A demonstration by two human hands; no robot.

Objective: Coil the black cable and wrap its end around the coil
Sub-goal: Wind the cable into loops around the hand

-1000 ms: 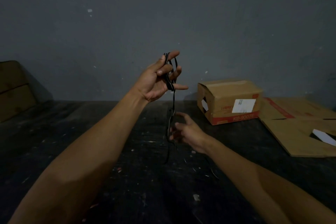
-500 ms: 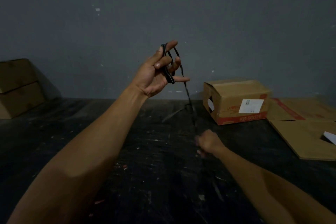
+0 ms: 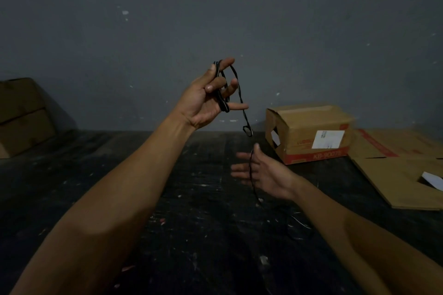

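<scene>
We hold our left hand raised in front of the grey wall, its fingers spread, with the loops of the black cable strung from the forefinger down to the little finger; the fingers stay apart, serving as a frame for the coil without pinching it. From the top of that coil a single strand drops past the little finger, kinks into a small loop just below the left hand, and runs on down to our right hand. That hand sits lower and to the right of the left one, palm turned inward, fingers loosely spread; the strand crosses the palm beside the thumb, and we cannot tell whether the hand grips it or only lets it slide. Below the right hand the cable trails onto the dark, scuffed table, where its loose tail curls near our right forearm. Right of the right hand stands a cardboard box with a white label, tipped with its flap side toward us, and beyond it lies a flattened sheet of cardboard. Far to the left of the left hand, another box rests against the wall.
</scene>
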